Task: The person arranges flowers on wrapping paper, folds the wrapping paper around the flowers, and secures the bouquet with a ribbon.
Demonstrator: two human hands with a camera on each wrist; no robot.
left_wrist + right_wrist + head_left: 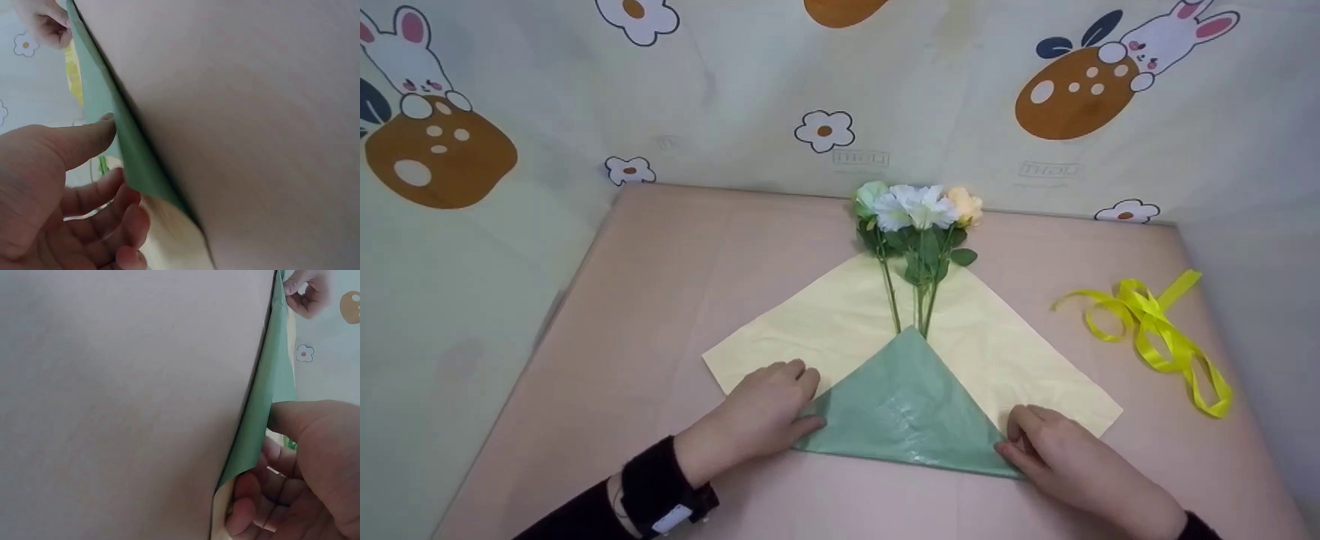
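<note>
A sheet of wrapping paper [1005, 330] lies on the table, cream on one face and green on the other. Its near part is folded up into a green triangular flap [907, 405] whose tip covers the lower stems. Several artificial flowers [916, 206], white, pale green and peach, lie on the cream face with their heads past its far edge. At the flap's left corner my left hand [769, 409] pinches the paper, thumb [93, 138] on the green side. My right hand [1065, 450] pinches the right corner, with the thumb [289, 417] on the green and the other fingers curled.
A loose, looped yellow ribbon [1155, 322] lies to the right of the paper. The pinkish table [660, 262] meets a cloth backdrop [720, 97] printed with rabbits and flowers at the back and left. A black band [660, 484] circles my left wrist.
</note>
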